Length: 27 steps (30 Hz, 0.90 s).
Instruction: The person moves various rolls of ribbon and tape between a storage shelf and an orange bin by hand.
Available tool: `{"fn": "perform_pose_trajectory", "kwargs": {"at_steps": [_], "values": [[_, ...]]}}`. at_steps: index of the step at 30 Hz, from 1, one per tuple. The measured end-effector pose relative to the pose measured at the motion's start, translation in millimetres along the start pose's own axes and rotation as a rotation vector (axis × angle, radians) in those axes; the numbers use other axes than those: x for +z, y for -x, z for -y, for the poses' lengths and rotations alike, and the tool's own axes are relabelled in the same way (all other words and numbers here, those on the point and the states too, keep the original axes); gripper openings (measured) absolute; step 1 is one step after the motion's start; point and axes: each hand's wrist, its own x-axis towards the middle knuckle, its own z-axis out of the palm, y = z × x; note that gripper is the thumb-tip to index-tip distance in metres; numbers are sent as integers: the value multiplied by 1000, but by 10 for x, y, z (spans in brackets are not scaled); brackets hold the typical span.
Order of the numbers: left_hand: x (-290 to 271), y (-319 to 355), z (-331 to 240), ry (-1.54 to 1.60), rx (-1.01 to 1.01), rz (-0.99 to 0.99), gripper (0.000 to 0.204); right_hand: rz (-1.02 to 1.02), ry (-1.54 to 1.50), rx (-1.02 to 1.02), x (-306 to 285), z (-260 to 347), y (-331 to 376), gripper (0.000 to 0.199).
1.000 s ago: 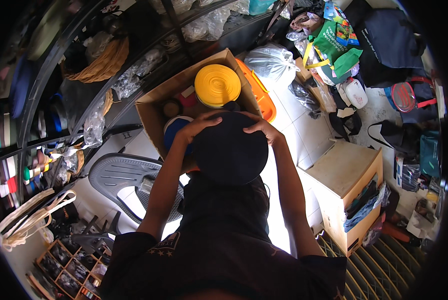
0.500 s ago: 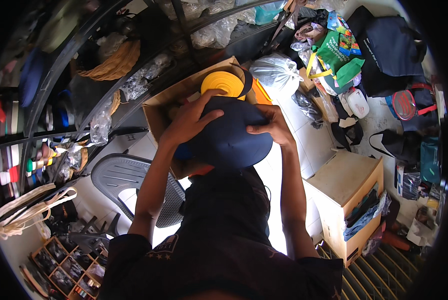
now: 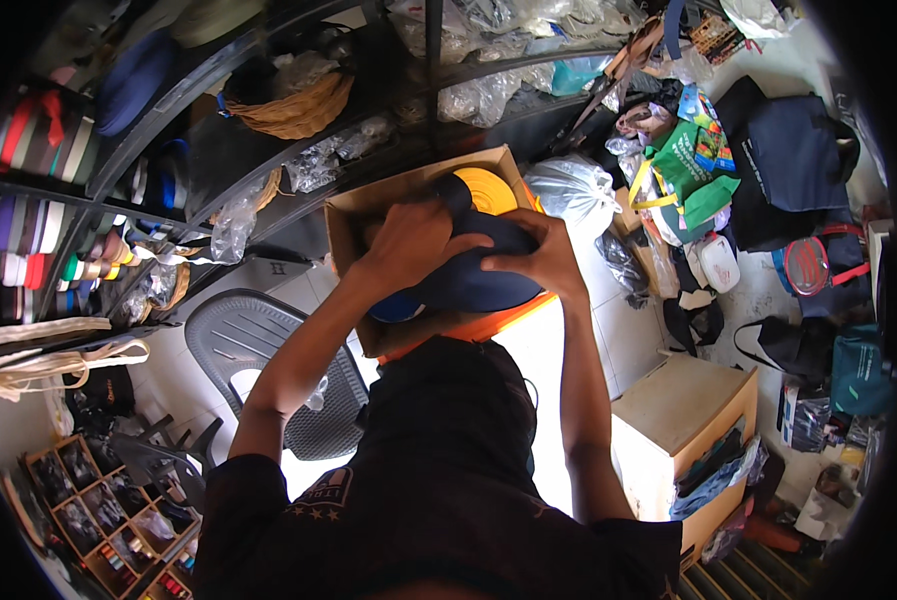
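Observation:
Both my hands grip a dark navy roll of webbing (image 3: 478, 275) over an open cardboard box (image 3: 343, 225). My left hand (image 3: 408, 240) presses on the roll's top left side. My right hand (image 3: 533, 255) clasps its right side. A yellow roll (image 3: 488, 185) lies in the box just behind the navy one. A blue roll (image 3: 398, 308) peeks out beneath it. An orange object (image 3: 488, 322) sits along the box's near right edge. My arms and dark shirt hide the front of the box.
Black metal shelves (image 3: 148, 130) with rolls of coloured tape, a wicker basket (image 3: 293, 110) and plastic bags curve along the left and back. A grey mesh chair (image 3: 253, 350) stands at the left. A wooden cabinet (image 3: 683, 405) is at the right, bags (image 3: 783, 160) beyond it.
The navy roll has moved forward and down into the cardboard box, with both hands still on it. It now covers most of the yellow roll.

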Motion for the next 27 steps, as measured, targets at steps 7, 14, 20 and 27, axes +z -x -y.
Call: {"fn": "perform_pose_trajectory", "kwargs": {"at_steps": [7,14,20,27], "values": [[116,115,238,465,-321,-358,49,-279,-991,92,465,-1487,566,54],[182,103,223,608,-372,-548,43,-484,-1190,97,749,-1034,166,61],[176,64,376,512,-254,-189,47,-308,-716,133,306,-956,187,63],[289,17,452,391,-153,-42,68,-103,-338,124,109,-622,70,63]]}}
